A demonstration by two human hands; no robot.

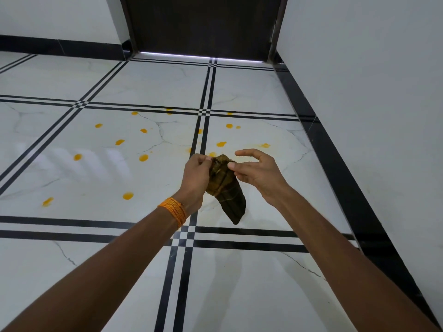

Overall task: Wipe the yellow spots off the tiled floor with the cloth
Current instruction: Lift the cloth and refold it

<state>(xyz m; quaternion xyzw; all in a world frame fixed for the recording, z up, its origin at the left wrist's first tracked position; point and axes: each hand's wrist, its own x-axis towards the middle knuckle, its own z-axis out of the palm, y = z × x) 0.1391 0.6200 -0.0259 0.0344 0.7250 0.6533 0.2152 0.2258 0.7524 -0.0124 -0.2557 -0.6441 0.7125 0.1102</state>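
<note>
Readying step, no wiping yet: left hand [196, 176] clutched the dark bunched cloth [229, 197], right hand [257, 174] pinched its top (forefinger lifted free); next likely pressing it onto the yellow spots [128, 195].

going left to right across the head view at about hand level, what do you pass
yellow spot → second yellow spot → orange wristband → left hand → cloth → right hand → black skirting → white wall
</note>
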